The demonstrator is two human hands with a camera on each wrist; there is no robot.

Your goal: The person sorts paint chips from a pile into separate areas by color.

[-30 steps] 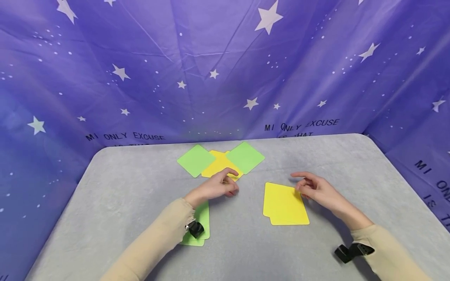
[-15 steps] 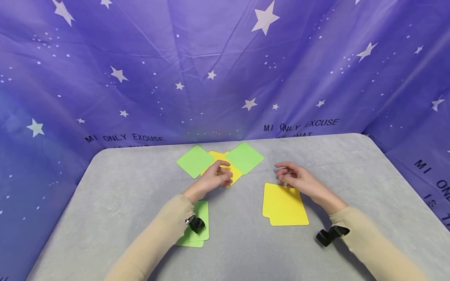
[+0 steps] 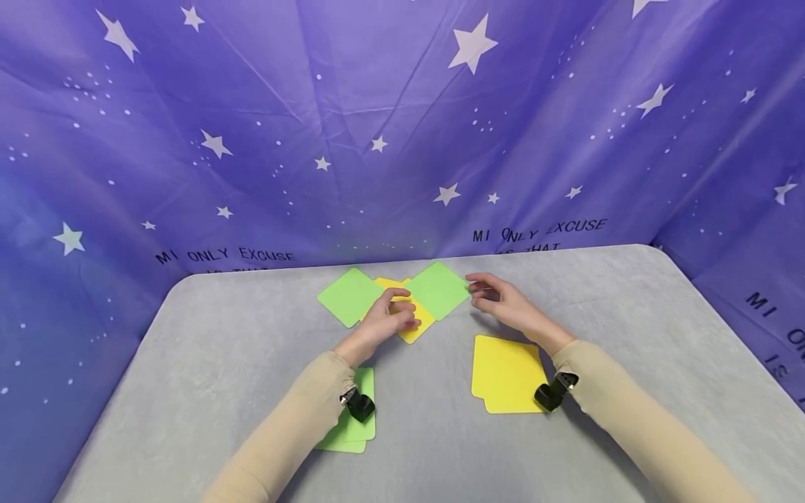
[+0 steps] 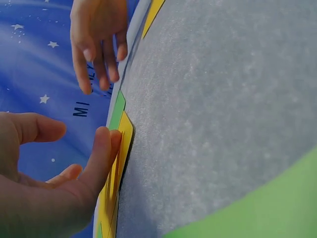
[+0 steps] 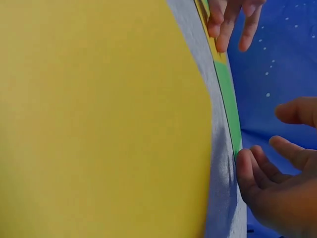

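So the table [image 3: 189, 363] is holding a fan of cards at the back: two green cards [image 3: 438, 289] overlapping a yellow card [image 3: 418, 325]. Left hand [image 3: 388, 320] is pressing loosely curled fingers on the yellow one; right hand [image 3: 503, 302] is hovering relaxed at the right green card's corner, gripping nothing. I'd be pinning the yellow flat while nudging the green. Can't tell how many yellows are stacked underneath.

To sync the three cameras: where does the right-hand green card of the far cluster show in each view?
Head: green card at upper centre, overlapping the yellow cards; right hand at its right corner.
Left wrist: thin green edge, left of centre.
Right wrist: green strip at right, above the fingertips.
Shared landmark: grey table.
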